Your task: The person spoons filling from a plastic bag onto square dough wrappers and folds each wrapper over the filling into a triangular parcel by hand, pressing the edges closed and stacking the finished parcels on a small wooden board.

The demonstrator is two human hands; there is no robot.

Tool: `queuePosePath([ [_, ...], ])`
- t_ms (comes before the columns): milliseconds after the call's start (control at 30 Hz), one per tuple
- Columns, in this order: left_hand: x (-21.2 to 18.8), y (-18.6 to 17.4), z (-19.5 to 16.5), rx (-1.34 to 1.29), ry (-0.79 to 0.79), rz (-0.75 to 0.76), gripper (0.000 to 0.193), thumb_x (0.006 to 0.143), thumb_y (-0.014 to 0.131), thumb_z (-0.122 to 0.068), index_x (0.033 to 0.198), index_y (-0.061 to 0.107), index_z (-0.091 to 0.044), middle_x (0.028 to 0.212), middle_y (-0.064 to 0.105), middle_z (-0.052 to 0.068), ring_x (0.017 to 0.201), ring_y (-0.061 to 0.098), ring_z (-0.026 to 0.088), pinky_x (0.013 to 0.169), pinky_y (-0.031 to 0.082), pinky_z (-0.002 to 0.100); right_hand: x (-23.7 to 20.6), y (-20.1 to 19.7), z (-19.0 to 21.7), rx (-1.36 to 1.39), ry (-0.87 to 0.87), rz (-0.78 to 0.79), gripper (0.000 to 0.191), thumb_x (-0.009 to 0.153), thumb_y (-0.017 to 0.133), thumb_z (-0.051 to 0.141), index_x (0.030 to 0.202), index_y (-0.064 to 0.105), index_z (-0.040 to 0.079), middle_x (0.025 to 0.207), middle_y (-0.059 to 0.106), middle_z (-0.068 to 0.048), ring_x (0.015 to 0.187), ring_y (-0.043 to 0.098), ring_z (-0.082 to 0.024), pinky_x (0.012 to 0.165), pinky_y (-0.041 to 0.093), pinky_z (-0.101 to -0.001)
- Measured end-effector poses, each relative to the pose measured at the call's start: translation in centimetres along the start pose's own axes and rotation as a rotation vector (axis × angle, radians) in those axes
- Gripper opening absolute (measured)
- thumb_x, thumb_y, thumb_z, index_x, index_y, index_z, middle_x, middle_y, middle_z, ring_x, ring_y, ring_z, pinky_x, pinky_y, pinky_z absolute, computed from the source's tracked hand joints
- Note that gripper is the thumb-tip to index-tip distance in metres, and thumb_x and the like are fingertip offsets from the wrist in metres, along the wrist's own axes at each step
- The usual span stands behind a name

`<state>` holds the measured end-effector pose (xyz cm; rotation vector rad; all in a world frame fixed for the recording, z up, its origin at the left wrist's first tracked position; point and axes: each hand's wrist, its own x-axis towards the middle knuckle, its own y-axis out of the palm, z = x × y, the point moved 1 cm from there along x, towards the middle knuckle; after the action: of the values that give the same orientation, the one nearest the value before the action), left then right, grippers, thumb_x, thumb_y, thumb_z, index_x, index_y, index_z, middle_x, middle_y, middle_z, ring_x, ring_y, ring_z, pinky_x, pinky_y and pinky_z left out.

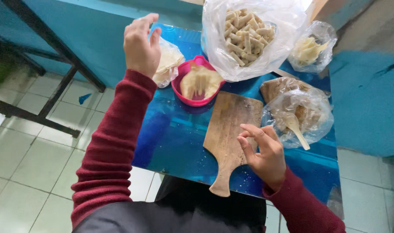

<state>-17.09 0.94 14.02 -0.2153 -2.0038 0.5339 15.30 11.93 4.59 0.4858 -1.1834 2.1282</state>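
While the person sits at a small blue table (179, 138), the scene is this:

Left hand: the left hand (141, 45) is raised over the far left corner of the table, fingers loosely curled and apart, clamped on nothing; it is just over a small bag (169, 64) of pale dough sheets, and I cannot tell if it touches the bag.

Right hand: the right hand (264, 153) hovers over the near right part of the board (229, 138); thumb and fingertips are drawn near together, but I cannot tell if something small is between them.

Board: wooden, with a handle pointing to the person, dusted with flour, lying flat in the middle of the table.

Pink bowl (197, 84): just beyond the board, touching the small bag on its left side; a pale paste is inside.

Big bag (248, 36): clear plastic, at the far edge, full of pale rolled sticks.

Filling bag (300, 114): clear plastic, right of the board, with brownish filling and a pale spoon (297, 129) standing out of it.

Far right bag (311, 49): small, clear, with pale pieces inside.

Sleeves: dark red, ribbed, on both arms.

Floor: pale tiles, under the table.
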Motion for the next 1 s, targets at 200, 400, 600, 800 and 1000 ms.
queuePosePath([
  [200, -2.2, -0.4, 2.7, 0.104, -0.282, 0.298, 0.048, 0.082, 0.086, -0.028, 0.121, 0.067, -0.008, 0.115, 0.069, 0.017, 0.107, 0.061, 0.038, 0.094, 0.048, 0.047, 0.1, 0.4, -0.4, -0.035, 0.013, 0.03, 0.031, 0.087, 0.077, 0.008, 0.118, 0.07, 0.006, 0.088, 0.073, -0.005, 0.084, 0.064, -0.023, 0.078, 0.053, -0.0349],
  [400, -3.3, -0.1, 1.1, 0.108, 0.007, 0.37, 0.044, 0.079, 0.074, -0.013, 0.123, 0.069, -0.015, 0.135, 0.063, 0.008, 0.128, 0.055, 0.033, 0.106, 0.044, 0.046, -0.1, 0.5, -1.1, -0.068, 0.046, 0.033, 0.031, 0.088, 0.076, 0.008, 0.118, 0.07, 0.006, 0.089, 0.073, -0.006, 0.084, 0.064, -0.022, 0.078, 0.053, -0.0341],
  [600, -3.4, 0.8, 1.0, 0.057, -0.022, 0.361, 0.037, 0.083, 0.069, -0.013, 0.121, 0.072, -0.015, 0.117, 0.072, 0.013, 0.107, 0.065, 0.037, 0.092, 0.049, 0.051, -0.1, 1.1, -1.7, -0.099, 0.05, 0.055, 0.029, 0.088, 0.077, 0.009, 0.117, 0.071, 0.007, 0.09, 0.073, -0.006, 0.085, 0.064, -0.022, 0.078, 0.053, -0.034],
  [800, -3.0, 0.7, 3.5, -0.008, -0.364, 0.111, 0.014, 0.095, 0.063, -0.012, 0.104, 0.072, -0.007, 0.094, 0.075, 0.018, 0.089, 0.071, 0.04, 0.076, 0.055, 0.048, -0.2, 1.4, -1.9, -0.09, 0.051, 0.096, 0.029, 0.087, 0.077, 0.009, 0.115, 0.072, 0.007, 0.088, 0.072, -0.006, 0.083, 0.064, -0.021, 0.077, 0.054, -0.0329],
  [1000, -2.1, -1.2, 5.1, -0.455, -0.441, -0.211, 0.014, 0.101, 0.065, -0.014, 0.104, 0.07, -0.001, 0.087, 0.079, 0.01, 0.083, 0.073, 0.015, 0.076, 0.057, 0.033, 0.4, 1.2, -1.2, -0.074, 0.044, 0.128, 0.028, 0.087, 0.077, 0.011, 0.114, 0.072, 0.006, 0.087, 0.073, -0.006, 0.084, 0.065, -0.022, 0.077, 0.054, -0.0329],
])
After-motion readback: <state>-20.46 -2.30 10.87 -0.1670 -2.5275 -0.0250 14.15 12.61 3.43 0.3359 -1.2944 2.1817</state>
